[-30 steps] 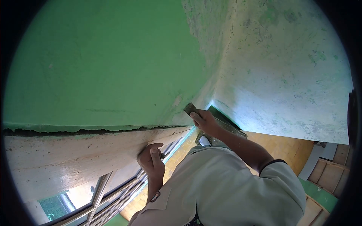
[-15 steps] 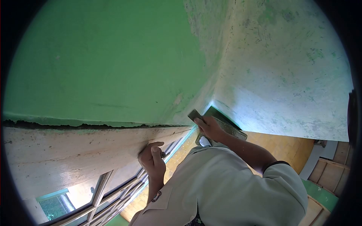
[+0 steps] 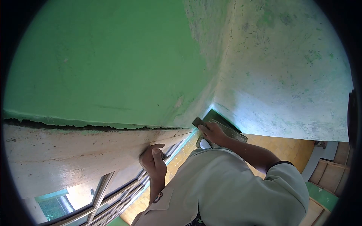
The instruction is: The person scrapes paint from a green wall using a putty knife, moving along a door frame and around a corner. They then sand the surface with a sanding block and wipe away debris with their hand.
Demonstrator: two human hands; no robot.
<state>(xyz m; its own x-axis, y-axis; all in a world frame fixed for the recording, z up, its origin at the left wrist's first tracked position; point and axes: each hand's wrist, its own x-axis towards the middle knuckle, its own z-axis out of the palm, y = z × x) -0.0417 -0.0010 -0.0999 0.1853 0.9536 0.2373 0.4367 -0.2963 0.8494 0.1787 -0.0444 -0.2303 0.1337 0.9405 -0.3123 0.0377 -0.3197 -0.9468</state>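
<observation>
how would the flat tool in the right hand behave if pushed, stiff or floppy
The flat tool is likely stiff: its end juts from the right hand without visible sag. It is probably fairly light, as one hand holds it. Its flat shape suggests little rolling.

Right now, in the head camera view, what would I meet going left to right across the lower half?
Greenery outside the window, your left hand, the visible end of the flat tool, your right hand gripping it, the dark sleeve band, then wooden panels.
</observation>
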